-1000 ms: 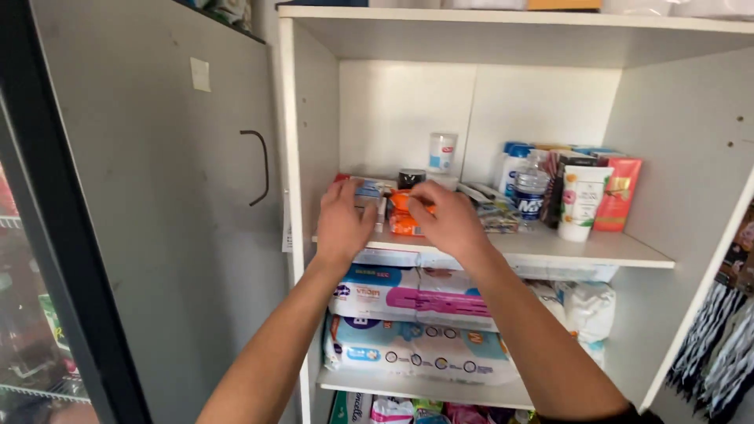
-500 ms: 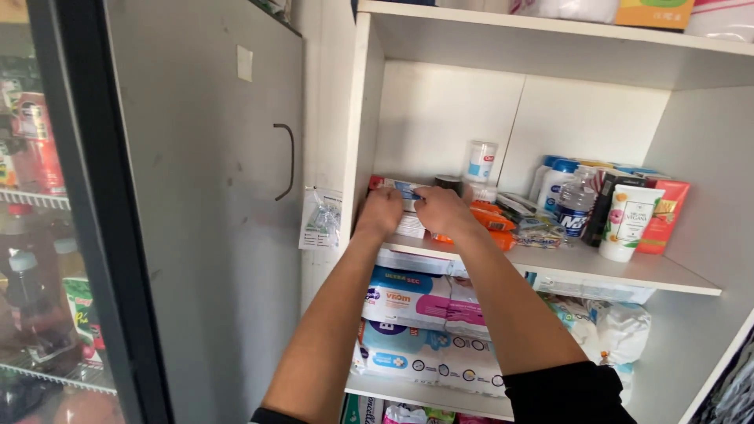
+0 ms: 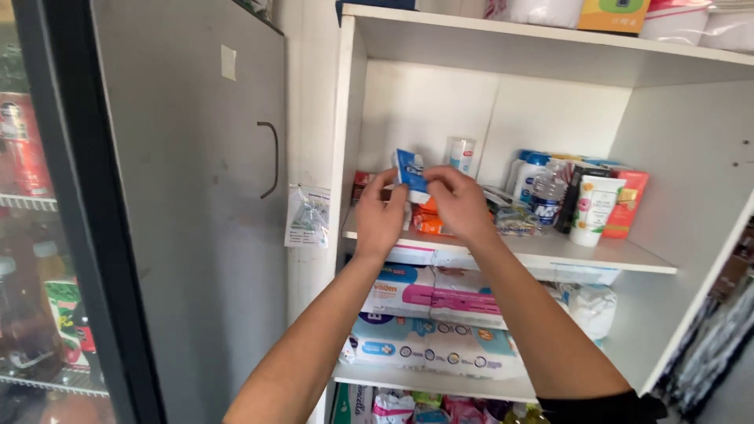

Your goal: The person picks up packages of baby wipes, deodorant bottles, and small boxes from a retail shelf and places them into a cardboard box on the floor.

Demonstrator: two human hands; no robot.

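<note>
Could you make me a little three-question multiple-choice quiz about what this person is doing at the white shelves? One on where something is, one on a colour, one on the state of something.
1. Where does the white tube with the floral print stand?
A. On the middle shelf, right of the hands
B. On the floor
C. Inside the glass-door cooler

2. What colour is the small packet held up by the hands?
A. Green
B. Blue and white
C. Black

3. How is the small packet being handled?
A. It lies untouched on the shelf
B. It hangs from a hook
C. Both hands hold it up above the shelf

Answers:
1 A: the white tube stands on the middle shelf beside the bottles.
2 B: the small packet shows blue with white.
3 C: the left hand and right hand both have fingers on it, in the air.
</note>
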